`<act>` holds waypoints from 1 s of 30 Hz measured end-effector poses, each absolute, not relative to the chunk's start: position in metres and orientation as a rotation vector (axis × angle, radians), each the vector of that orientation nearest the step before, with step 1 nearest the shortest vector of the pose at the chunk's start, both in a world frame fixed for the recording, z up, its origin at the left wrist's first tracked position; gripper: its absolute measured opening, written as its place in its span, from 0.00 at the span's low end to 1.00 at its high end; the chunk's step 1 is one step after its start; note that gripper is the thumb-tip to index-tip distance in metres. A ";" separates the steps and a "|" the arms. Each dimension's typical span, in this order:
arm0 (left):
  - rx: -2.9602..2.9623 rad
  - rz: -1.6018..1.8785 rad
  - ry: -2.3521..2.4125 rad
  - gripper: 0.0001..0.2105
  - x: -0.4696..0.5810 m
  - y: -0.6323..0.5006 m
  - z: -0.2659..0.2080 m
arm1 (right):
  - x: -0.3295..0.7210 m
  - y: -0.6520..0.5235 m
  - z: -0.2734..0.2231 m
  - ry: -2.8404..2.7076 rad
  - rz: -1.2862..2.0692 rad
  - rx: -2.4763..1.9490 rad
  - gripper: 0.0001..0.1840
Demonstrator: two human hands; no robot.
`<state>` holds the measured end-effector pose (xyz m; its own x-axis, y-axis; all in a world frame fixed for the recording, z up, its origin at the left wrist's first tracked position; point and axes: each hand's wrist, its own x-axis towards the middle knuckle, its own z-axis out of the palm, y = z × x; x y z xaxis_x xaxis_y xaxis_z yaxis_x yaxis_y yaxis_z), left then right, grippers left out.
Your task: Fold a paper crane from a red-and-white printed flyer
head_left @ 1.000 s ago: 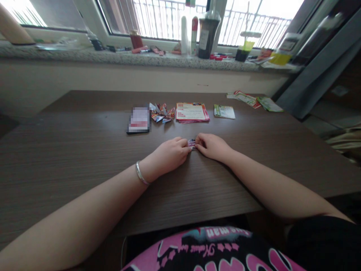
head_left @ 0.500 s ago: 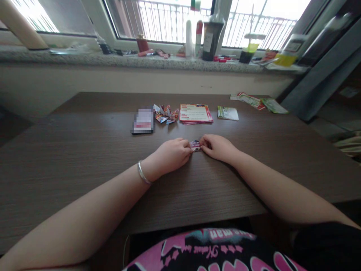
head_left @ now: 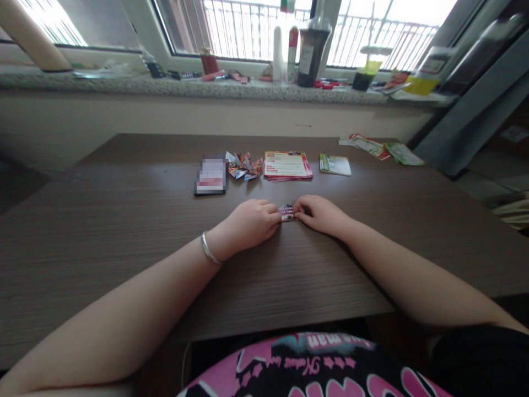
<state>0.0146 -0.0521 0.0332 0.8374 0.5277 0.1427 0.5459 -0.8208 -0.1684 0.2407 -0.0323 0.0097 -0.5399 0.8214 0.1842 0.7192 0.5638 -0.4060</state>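
Note:
A small piece of printed paper (head_left: pixel 286 213), purple with rows of light marks, lies on the brown table (head_left: pixel 264 292) between my hands. My left hand (head_left: pixel 257 221) is closed on its left edge, the fingertips partly hidden. Thumb and fingers of my right hand (head_left: pixel 316 212) pinch the right edge. Just beyond are several folded paper pieces (head_left: pixel 244 167), orange and blue, bunched together. To their right sits a stack of printed sheets (head_left: pixel 288 165) with red borders.
Left of the folded pieces lies a phone-like blurred rectangle (head_left: pixel 211 175). A smaller green-and-white stack of paper (head_left: pixel 335 165) rests on the right, and loose paper strips (head_left: pixel 370 145) lie at the far right. Bottles and a dark cup (head_left: pixel 311 58) stand on the windowsill (head_left: pixel 248 92).
Both hands keep hold of the printed paper in nearly the same place. The whole view has shifted very slightly; nothing else has visibly moved.

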 end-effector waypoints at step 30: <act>-3.007 -0.407 -0.760 0.12 0.009 -0.045 0.017 | 0.247 -0.028 0.004 -2.152 0.461 -1.239 0.07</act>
